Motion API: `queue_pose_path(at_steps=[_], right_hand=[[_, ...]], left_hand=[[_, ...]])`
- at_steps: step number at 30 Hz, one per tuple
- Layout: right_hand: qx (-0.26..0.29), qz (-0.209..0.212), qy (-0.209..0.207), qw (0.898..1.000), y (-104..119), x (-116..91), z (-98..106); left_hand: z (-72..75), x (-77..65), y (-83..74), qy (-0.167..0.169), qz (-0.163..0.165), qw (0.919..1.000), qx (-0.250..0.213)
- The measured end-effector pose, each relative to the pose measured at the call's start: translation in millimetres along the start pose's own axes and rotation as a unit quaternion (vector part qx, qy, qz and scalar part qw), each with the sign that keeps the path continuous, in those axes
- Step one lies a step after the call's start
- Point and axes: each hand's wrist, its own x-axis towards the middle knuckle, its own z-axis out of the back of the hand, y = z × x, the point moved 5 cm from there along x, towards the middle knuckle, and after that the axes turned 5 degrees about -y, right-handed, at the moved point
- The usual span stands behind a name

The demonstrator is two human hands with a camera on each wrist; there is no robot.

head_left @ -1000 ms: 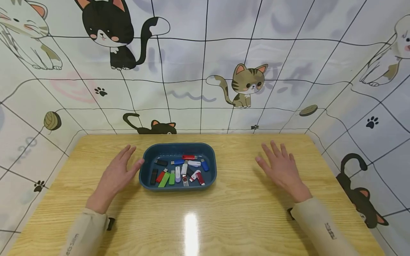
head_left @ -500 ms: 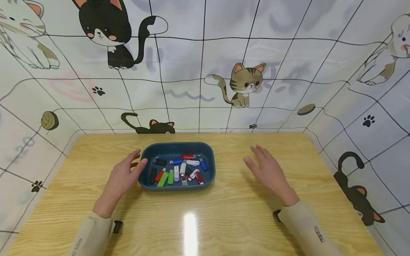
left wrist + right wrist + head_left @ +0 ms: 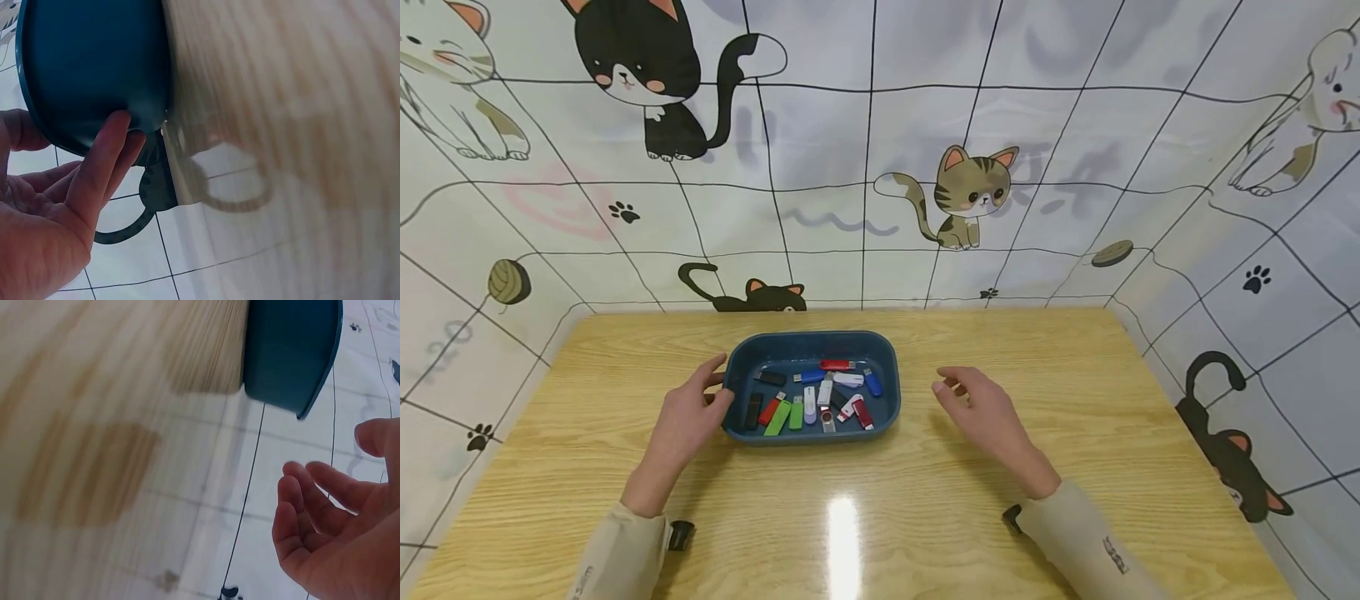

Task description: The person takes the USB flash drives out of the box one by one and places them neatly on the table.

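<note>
A dark blue plastic tray (image 3: 812,442) stands on the table and holds several USB flash drives, among them a red one (image 3: 837,365), a bright green one (image 3: 778,418) and a black one (image 3: 753,411). My left hand (image 3: 688,421) is at the tray's left end, its thumb by the rim. In the left wrist view, its loosely extended fingertips (image 3: 119,125) meet the outside of the tray wall (image 3: 94,69). My right hand (image 3: 988,417) hovers to the right of the tray, apart from it, fingers loosely bent and holding nothing. The tray's end (image 3: 290,356) shows beyond that hand in the right wrist view.
The light wooden table (image 3: 925,517) reflects a bright light near its front. A white cloth (image 3: 835,167) printed with grid lines and cartoon cats hangs behind the table and along both sides.
My right hand has moved left toward the tray, its fingers bending from spread to loosely curved. My left hand has closed in on the tray's left end. The tray stays in place.
</note>
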Motion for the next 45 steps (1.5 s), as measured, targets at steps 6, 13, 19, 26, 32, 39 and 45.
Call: queue_pose_path(at_steps=[6,13,19,26,32,39,45], right_hand=[[0.009,-0.006,0.031,0.999,11.2,2.8,-17.5],[0.009,-0.025,0.052,0.998,25.4,4.8,-29.8],[-0.006,-0.028,0.069,0.997,31.6,5.3,-35.6],[-0.005,-0.027,0.073,0.997,33.3,6.7,-33.6],[-0.020,-0.031,0.067,0.997,28.8,8.9,-25.6],[-0.041,-0.031,0.050,0.997,16.2,11.4,-8.2],[-0.054,-0.036,0.035,0.997,3.7,13.5,4.5]], left_hand=[[0.4,1.1,1.1,-0.008,-0.013,0.9999,0.003],[0.4,0.3,1.0,-0.007,-0.008,0.9999,-0.004],[-0.1,0.3,0.8,-0.005,-0.008,0.9999,-0.007],[-0.8,0.4,-2.0,-0.001,-0.014,0.9999,0.000],[-8.9,1.7,-10.7,0.014,-0.028,0.9994,-0.012],[-25.9,5.2,-24.4,0.043,-0.029,0.9972,-0.053],[-41.9,9.7,-33.6,0.067,-0.017,0.9939,-0.086]])
